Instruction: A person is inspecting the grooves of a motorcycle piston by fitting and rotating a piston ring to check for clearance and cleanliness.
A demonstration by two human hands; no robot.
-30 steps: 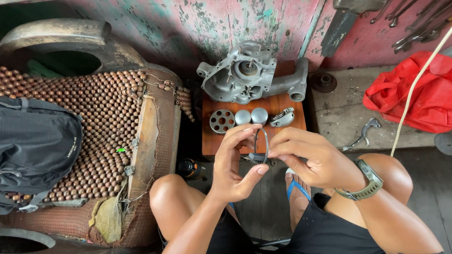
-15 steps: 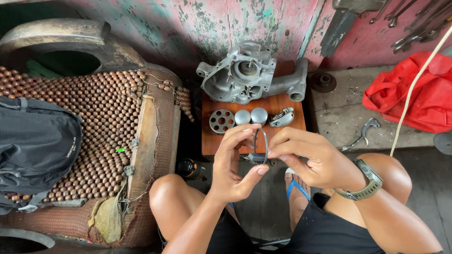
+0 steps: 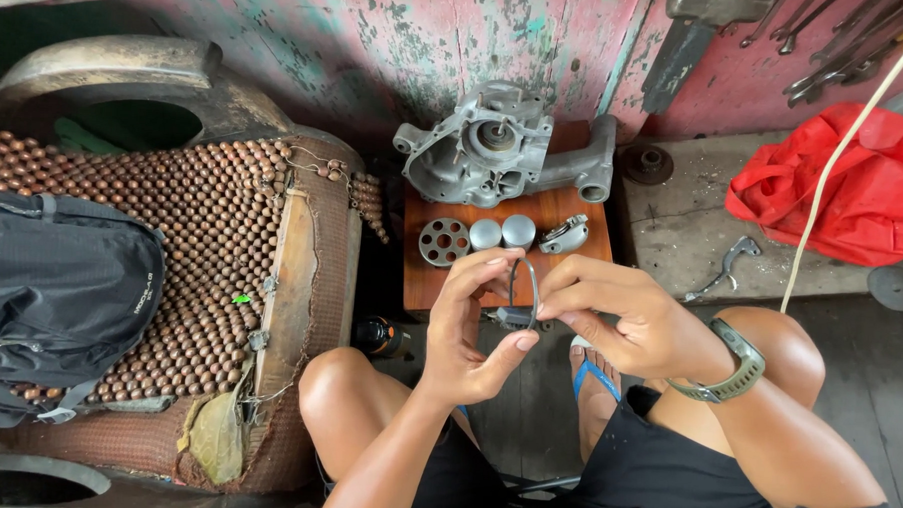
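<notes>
Both hands, left hand [image 3: 466,335] and right hand [image 3: 624,318], pinch a thin metal ring [image 3: 523,295] between closed fingertips (unmoved since a moment ago), just short of the wooden tabletop [image 3: 573,213]

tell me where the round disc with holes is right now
In the head view the round perforated disc lies on the left part of the wooden board, beside two metal cylinders.

Single head camera, looking steeply down, close over lap; wall edge probably ahead.
</notes>
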